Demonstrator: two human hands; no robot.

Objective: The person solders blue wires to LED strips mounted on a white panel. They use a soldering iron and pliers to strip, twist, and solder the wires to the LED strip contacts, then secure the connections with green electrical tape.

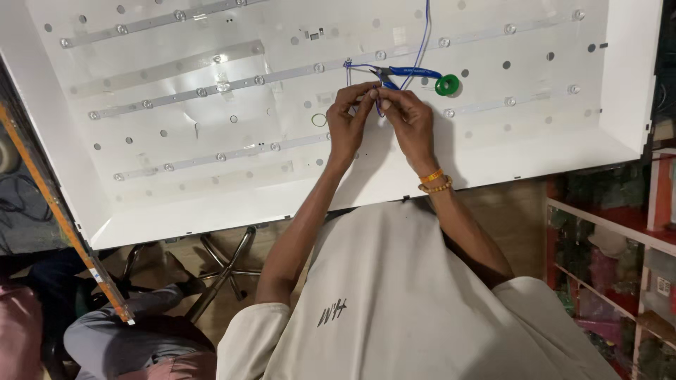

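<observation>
Both hands meet over a large white backlight panel (493, 155) lined with LED strips (232, 83). My left hand (348, 119) and my right hand (407, 119) pinch a thin blue wire (421, 42) between their fingertips. The wire runs up toward the panel's top edge and loops left to a strip. Blue-handled cutters (412, 72) lie on the panel just above my hands. A green tape roll (447, 85) sits beside the cutters. My right wrist wears orange bands.
A metal stool base (225, 264) stands under the panel's near edge. Another person's legs (134, 338) are at lower left. An orange-edged strip (63, 218) leans on the left. Red shelves (612, 267) with parts stand on the right.
</observation>
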